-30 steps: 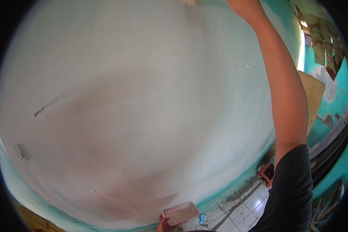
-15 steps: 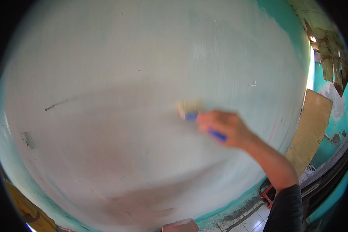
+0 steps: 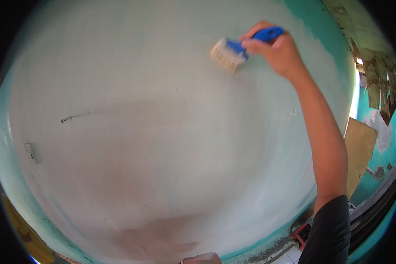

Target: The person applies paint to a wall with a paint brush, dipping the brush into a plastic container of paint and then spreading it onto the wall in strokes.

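A wide paintbrush (image 3: 229,54) with a blue handle and pale bristles is gripped in my right hand (image 3: 280,52). Its bristles point down and left, at or very close to the upper part of the wall (image 3: 132,167). Whitish paint covers most of that wall, and green shows through thinly in places and openly at the upper right corner and along the bottom. My right arm, in a dark short sleeve, reaches up from the lower right. My left hand is not in view.
A nail (image 3: 62,120) sticks out of the wall at the left, above a small switch box (image 3: 29,152). A pinkish container (image 3: 201,258) shows at the bottom edge. To the right are a red stool-like object (image 3: 300,235) and a leaning wooden board (image 3: 361,152). Yellowish cloth hangs lower left.
My right hand has raised the brush from the middle of the wall to its upper part, and the arm is now stretched higher. The view has shifted slightly.
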`<move>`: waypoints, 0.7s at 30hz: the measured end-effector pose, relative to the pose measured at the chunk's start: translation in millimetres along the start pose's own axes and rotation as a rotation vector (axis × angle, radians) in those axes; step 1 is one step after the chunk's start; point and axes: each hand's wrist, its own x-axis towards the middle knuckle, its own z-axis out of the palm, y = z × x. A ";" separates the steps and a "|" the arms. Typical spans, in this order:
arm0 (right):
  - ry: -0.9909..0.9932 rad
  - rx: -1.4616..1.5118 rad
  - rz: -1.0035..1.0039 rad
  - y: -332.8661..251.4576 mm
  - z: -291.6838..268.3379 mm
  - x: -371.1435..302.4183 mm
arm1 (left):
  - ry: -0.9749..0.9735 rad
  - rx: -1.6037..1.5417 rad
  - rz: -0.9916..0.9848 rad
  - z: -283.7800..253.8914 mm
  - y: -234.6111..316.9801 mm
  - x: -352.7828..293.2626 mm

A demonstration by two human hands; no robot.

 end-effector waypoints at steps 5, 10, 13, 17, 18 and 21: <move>0.290 -0.258 -0.118 -16.1 -6.2 46.9 | -0.126 0.005 0.062 -25.4 10.4 12.2; 0.138 -0.313 -0.082 3.7 27.1 -4.0 | -0.053 0.041 0.043 -14.6 33.3 5.6; -0.034 -0.229 -0.207 -17.2 30.7 -64.5 | -0.087 0.047 0.038 -17.0 38.5 13.2; -0.318 -0.040 -0.112 -49.2 58.9 -161.0 | -0.119 0.055 0.030 -22.5 45.8 21.3; -0.434 0.057 -0.019 -58.9 69.6 -182.8 | -0.121 0.055 0.030 -24.1 46.9 21.7; -0.707 0.155 0.262 -71.9 76.8 -206.6 | -0.150 0.055 0.020 -23.6 47.8 27.2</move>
